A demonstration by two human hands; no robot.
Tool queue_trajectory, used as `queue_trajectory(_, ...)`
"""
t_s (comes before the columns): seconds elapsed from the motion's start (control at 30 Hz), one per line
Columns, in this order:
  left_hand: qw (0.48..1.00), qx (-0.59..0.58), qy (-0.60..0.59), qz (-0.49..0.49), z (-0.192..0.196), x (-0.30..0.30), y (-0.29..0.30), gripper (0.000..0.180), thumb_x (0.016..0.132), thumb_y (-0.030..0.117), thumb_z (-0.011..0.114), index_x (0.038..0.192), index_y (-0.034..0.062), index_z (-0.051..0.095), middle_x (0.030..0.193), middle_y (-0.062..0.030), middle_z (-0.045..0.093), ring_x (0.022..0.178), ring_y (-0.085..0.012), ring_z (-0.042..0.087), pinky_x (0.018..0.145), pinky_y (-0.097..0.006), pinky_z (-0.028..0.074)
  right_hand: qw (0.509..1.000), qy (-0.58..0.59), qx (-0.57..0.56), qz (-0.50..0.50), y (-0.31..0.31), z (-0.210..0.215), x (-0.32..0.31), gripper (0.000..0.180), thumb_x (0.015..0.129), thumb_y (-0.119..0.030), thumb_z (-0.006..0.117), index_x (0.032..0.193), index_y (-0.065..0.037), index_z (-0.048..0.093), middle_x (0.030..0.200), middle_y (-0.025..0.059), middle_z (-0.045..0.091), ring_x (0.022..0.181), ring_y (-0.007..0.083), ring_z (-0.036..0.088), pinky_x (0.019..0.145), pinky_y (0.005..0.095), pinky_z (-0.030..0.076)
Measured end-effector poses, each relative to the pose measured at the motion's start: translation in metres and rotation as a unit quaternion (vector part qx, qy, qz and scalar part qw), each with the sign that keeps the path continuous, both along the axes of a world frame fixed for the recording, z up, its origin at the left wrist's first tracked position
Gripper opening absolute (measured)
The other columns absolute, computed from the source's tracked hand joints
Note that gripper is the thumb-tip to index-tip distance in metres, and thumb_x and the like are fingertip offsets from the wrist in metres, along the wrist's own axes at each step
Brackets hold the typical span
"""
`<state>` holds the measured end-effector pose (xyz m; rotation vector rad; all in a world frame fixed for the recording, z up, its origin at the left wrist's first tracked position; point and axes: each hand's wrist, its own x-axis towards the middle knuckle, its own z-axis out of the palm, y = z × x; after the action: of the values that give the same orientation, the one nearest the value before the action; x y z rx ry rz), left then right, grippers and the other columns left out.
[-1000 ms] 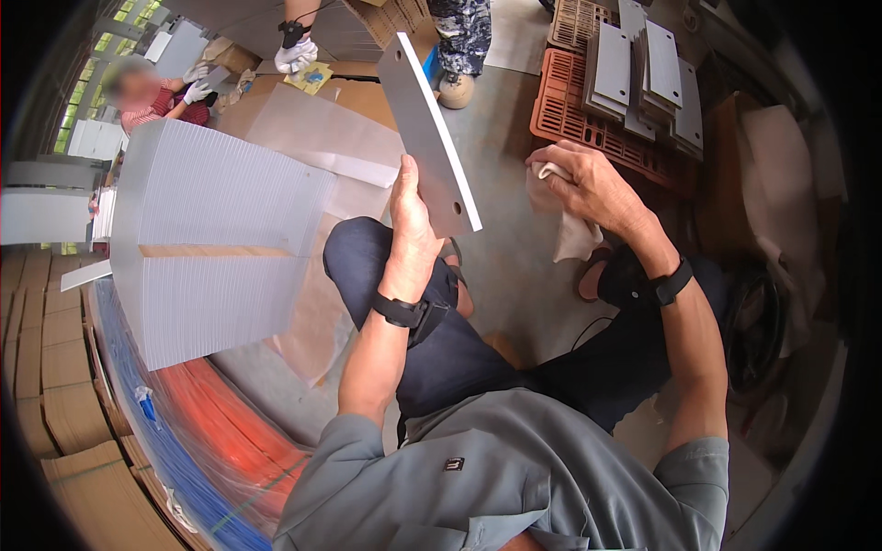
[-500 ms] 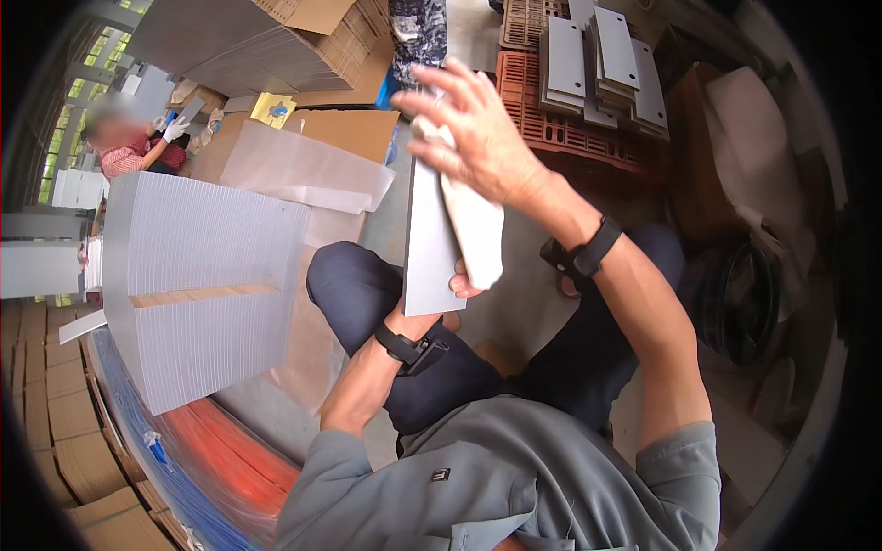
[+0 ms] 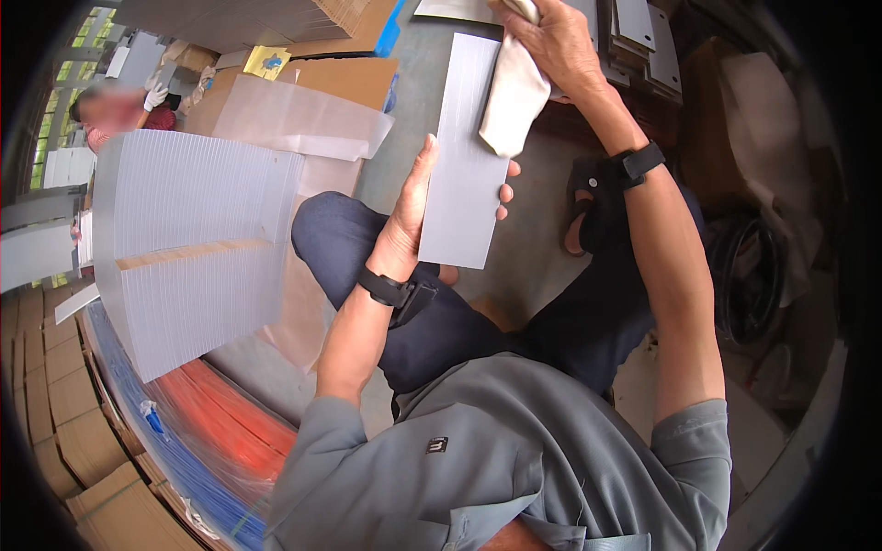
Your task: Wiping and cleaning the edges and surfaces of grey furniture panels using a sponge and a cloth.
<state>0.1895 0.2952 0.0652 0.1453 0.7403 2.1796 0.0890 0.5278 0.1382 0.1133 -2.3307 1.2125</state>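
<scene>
My left hand grips a long flat grey panel from beneath. Its thumb lies along the panel's left edge, and its fingertips curl round the right edge. The panel is held above my lap with its broad face toward me. At the upper right, my right hand is closed on a white cloth. The cloth hangs down from the fingers and overlaps the panel's right edge near its upper half.
To the left stands a large stack of grey panels, with plastic sheeting beside it. Grey pieces with holes are piled at the upper right. Bundled cardboard fills the lower left. A gloved person works at the far left.
My right hand has moved up and right with the cloth, from over the panel's top end. The panel has turned more face-on, and my left hand has shifted upward with it.
</scene>
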Motion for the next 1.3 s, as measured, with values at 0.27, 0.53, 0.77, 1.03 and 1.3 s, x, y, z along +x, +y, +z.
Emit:
queue_trajectory(0.27,0.999,-0.004,-0.001,0.037,0.002,-0.002,-0.010,0.094,0.098,0.076,0.038,0.149,-0.0029,0.041,0.129,-0.0280,0.058,0.109,-0.0369,0.066,0.087,-0.048,0.060,0.943,0.300,0.142,0.019,0.007,0.007,-0.010,0.020,0.099,-0.008,0.063,0.115,0.002,0.060,0.111,0.0204,0.063,0.103,0.0361,0.060,0.093,0.0387,0.049)
queue_trajectory(0.53,0.964,-0.135,0.092,0.212,0.019,-0.031,-0.024,0.086,0.101,0.073,0.031,0.145,0.0003,0.048,0.130,-0.0203,0.062,0.114,-0.0277,0.065,0.097,-0.042,0.056,0.847,0.116,0.179,0.487,-0.087,-0.039,0.090,0.026,0.084,-0.015,0.073,0.103,-0.004,0.059,0.100,0.0103,0.055,0.103,0.0304,0.058,0.092,0.0423,0.052)
queue_trajectory(0.77,0.970,0.019,0.106,0.218,0.028,-0.049,-0.033,0.097,0.097,0.079,0.031,0.151,-0.0012,0.039,0.129,-0.0243,0.059,0.103,-0.0314,0.065,0.088,-0.046,0.058,0.737,-0.188,0.201,0.617,-0.059,-0.060,0.122,0.023,0.082,-0.017,0.073,0.097,-0.001,0.068,0.098,0.0122,0.066,0.100,0.0347,0.066,0.091,0.0450,0.056)
queue_trajectory(1.03,0.972,0.023,0.078,0.219,0.029,-0.047,-0.035,0.097,0.097,0.079,0.029,0.144,-0.0033,0.048,0.129,-0.0231,0.062,0.106,-0.0297,0.067,0.093,-0.042,0.057,0.925,-0.208,0.008,0.318,-0.047,0.004,0.090,0.031,0.086,-0.022,0.075,0.104,0.000,0.063,0.094,0.0150,0.066,0.087,0.0299,0.069,0.079,0.0404,0.055)
queue_trajectory(1.3,0.951,-0.088,0.150,0.256,0.038,-0.035,-0.014,0.095,0.098,0.079,0.027,0.145,-0.0008,0.047,0.132,-0.0218,0.061,0.117,-0.0315,0.063,0.103,-0.045,0.052,0.890,-0.330,-0.235,0.209,-0.076,-0.013,0.084,0.063,0.089,-0.030,0.076,0.132,0.001,0.044,0.127,0.0210,0.057,0.118,0.0264,0.061,0.102,0.0386,0.051)
